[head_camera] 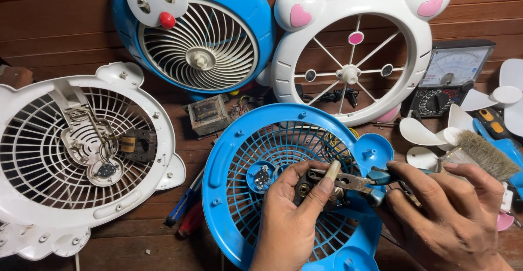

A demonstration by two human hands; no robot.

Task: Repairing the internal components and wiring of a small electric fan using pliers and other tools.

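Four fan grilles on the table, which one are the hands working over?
The blue mesh grille nearest the camera, lying flat under both hands; the other blue one stands at the back.

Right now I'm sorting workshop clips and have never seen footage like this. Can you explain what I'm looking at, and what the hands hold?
The single picture comes from a camera worn on a person's head, looking down at their own bare hands over a wooden surface. The left hand holds a small dark motor part. The right hand grips blue-handled pliers, whose tip meets that part. Beneath lies a blue fan grille. Around it lie a white fan grille, a blue fan front, a white fan frame, a dial meter and a brush.
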